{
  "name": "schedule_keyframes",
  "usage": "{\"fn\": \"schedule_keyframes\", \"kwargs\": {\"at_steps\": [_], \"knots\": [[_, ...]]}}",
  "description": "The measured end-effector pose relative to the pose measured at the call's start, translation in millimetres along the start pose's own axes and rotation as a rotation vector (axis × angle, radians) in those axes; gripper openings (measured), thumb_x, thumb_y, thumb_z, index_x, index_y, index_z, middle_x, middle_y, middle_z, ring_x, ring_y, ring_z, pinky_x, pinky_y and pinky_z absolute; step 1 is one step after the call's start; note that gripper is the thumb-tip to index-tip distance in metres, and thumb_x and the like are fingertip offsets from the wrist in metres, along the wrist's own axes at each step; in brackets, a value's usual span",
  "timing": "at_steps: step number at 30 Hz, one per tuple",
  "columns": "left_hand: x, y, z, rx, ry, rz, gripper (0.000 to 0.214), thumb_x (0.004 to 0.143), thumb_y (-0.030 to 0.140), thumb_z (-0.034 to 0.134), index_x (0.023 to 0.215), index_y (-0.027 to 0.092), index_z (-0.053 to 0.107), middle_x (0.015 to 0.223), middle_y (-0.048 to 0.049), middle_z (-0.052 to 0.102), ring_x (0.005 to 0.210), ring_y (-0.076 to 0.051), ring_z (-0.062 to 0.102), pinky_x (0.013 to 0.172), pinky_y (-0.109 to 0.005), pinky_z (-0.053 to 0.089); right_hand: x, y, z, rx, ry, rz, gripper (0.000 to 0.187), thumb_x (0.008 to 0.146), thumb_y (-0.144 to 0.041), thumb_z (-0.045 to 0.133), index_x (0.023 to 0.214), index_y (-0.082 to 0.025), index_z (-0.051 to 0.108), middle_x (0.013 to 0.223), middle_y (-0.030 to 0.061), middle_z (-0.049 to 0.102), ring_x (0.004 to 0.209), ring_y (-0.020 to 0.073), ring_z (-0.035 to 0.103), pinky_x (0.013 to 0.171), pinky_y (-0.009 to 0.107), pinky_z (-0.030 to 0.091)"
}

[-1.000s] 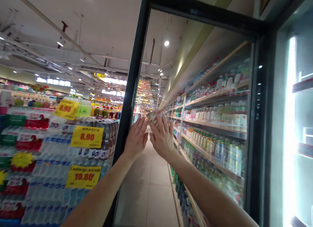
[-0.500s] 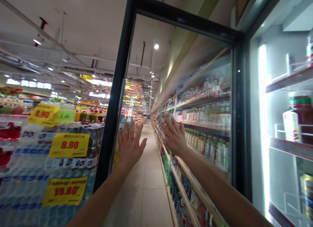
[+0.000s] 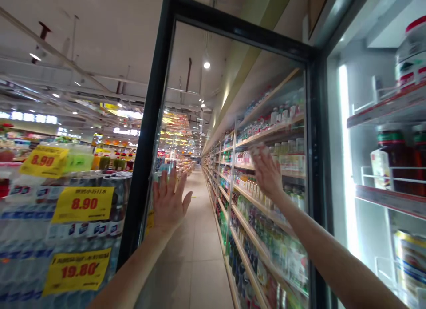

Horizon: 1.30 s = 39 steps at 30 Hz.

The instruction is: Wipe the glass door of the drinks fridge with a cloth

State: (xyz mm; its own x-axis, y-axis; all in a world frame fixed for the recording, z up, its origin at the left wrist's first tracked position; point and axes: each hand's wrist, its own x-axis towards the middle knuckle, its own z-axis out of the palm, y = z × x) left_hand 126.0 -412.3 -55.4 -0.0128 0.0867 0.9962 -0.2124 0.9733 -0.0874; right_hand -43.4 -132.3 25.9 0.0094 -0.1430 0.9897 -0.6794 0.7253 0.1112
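Observation:
A glass cooler door (image 3: 150, 118) with a dark frame stands swung out in front of me. My left hand (image 3: 169, 202) lies against its glass near the left frame edge, fingers spread and nothing in it. Higher up and to the right, my right hand (image 3: 269, 176) is at the same pane, slightly blurred. Under its fingertips is a pale crumpled cloth (image 3: 256, 149), mostly covered by the fingers. Shelves of bottles (image 3: 286, 162) show in the glass behind this hand.
To the right is the lit cooler interior with wire-fronted shelves (image 3: 389, 194), dark bottles (image 3: 402, 156) and cans (image 3: 411, 260). Stacked water bottles (image 3: 23, 255) with yellow price signs (image 3: 83, 204) stand at left. A tiled aisle floor (image 3: 206, 273) shows through the glass.
My right hand has slid with the cloth to the right across the glass. My left hand keeps its place on the pane. The view has shifted slightly to the right.

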Motion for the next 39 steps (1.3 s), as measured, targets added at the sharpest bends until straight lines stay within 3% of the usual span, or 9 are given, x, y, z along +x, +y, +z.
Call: {"fn": "schedule_keyframes", "kwargs": {"at_steps": [4, 7, 10, 15, 17, 23, 29, 35, 39], "knots": [[0, 0, -0.3, -0.003, 0.001, 0.003, 0.070, 0.088, 0.032, 0.051, 0.146, 0.030, 0.012, 0.151, -0.0100, 0.018, 0.139, -0.033, 0.015, 0.108, -0.059, 0.022, 3, 23, -7, -0.063, 0.258, 0.436, 0.053, 0.090, -0.032, 0.025, 0.136, -0.013, 0.042, 0.143, 0.0208, 0.035, 0.132, 0.0344, 0.032, 0.100, 0.057, 0.029], [1, 1, -1.1, 0.012, 0.011, 0.002, 0.070, 0.088, 0.031, 0.051, 0.146, 0.029, 0.012, 0.151, -0.0111, 0.021, 0.139, -0.033, 0.016, 0.107, -0.060, 0.023, -23, -5, -1, -0.045, 0.167, 0.245, 0.049, 0.089, -0.033, 0.032, 0.135, -0.021, 0.044, 0.144, 0.0118, 0.038, 0.134, 0.0282, 0.030, 0.104, 0.050, 0.030], [1, 0, -2.3, 0.012, 0.006, 0.010, 0.069, 0.088, 0.030, 0.050, 0.146, 0.030, 0.013, 0.151, -0.0108, 0.021, 0.139, -0.033, 0.016, 0.106, -0.060, 0.024, -56, -24, 8, -0.030, -0.007, -0.175, 0.046, 0.089, -0.027, 0.035, 0.134, -0.029, 0.043, 0.141, 0.0067, 0.043, 0.136, 0.0238, 0.029, 0.107, 0.048, 0.027], [-1, 1, -3.0, 0.001, -0.007, 0.007, 0.069, 0.088, 0.029, 0.049, 0.146, 0.031, 0.012, 0.152, -0.0087, 0.016, 0.139, -0.032, 0.013, 0.108, -0.060, 0.023, -74, 38, 1, -0.121, 0.336, 0.347, 0.050, 0.091, -0.031, 0.031, 0.139, -0.020, 0.038, 0.143, 0.0168, 0.038, 0.133, 0.0305, 0.033, 0.102, 0.051, 0.032], [0, 2, -2.8, 0.001, -0.008, 0.002, 0.069, 0.088, 0.030, 0.049, 0.146, 0.031, 0.011, 0.153, -0.0087, 0.015, 0.140, -0.033, 0.012, 0.108, -0.060, 0.021, -78, 46, -3, -0.128, 0.357, 0.399, 0.052, 0.091, -0.030, 0.030, 0.141, -0.016, 0.034, 0.144, 0.0197, 0.034, 0.134, 0.0317, 0.031, 0.101, 0.052, 0.033], [0, 2, -5.4, 0.000, -0.016, 0.004, 0.069, 0.088, 0.030, 0.049, 0.146, 0.029, 0.012, 0.152, -0.0098, 0.014, 0.140, -0.033, 0.012, 0.108, -0.061, 0.020, -104, -32, 5, -0.019, -0.013, -0.116, 0.053, 0.089, -0.023, 0.036, 0.141, -0.029, 0.032, 0.146, 0.0082, 0.036, 0.139, 0.0255, 0.023, 0.108, 0.051, 0.026], [-46, 14, -14.3, 0.001, -0.077, 0.131, 0.070, 0.087, 0.023, 0.049, 0.146, 0.026, 0.011, 0.150, -0.0108, 0.021, 0.140, -0.028, 0.012, 0.111, -0.056, 0.016, -111, -45, 9, -0.046, 0.238, 0.297, 0.056, 0.091, -0.025, 0.034, 0.145, -0.027, 0.023, 0.147, 0.0135, 0.032, 0.137, 0.0316, 0.025, 0.102, 0.060, 0.029], [-59, 20, -17.6, 0.050, -0.079, 0.143, 0.065, 0.086, 0.028, 0.052, 0.144, 0.022, 0.024, 0.146, -0.0127, 0.032, 0.140, -0.026, 0.014, 0.112, -0.052, 0.014, -172, -147, 9, 0.156, -0.146, -0.253, 0.063, 0.085, -0.017, 0.040, 0.145, -0.029, 0.024, 0.146, 0.0043, 0.037, 0.140, 0.0260, 0.020, 0.111, 0.049, 0.020], [-56, 18, -16.2, 0.034, -0.065, 0.136, 0.062, 0.086, 0.031, 0.052, 0.143, 0.021, 0.028, 0.144, -0.0125, 0.035, 0.140, -0.025, 0.014, 0.112, -0.049, 0.015, -175, -127, 12, 0.065, 0.014, -0.012, 0.060, 0.087, -0.018, 0.039, 0.144, -0.028, 0.024, 0.145, 0.0090, 0.037, 0.139, 0.0268, 0.023, 0.109, 0.054, 0.019]]}}
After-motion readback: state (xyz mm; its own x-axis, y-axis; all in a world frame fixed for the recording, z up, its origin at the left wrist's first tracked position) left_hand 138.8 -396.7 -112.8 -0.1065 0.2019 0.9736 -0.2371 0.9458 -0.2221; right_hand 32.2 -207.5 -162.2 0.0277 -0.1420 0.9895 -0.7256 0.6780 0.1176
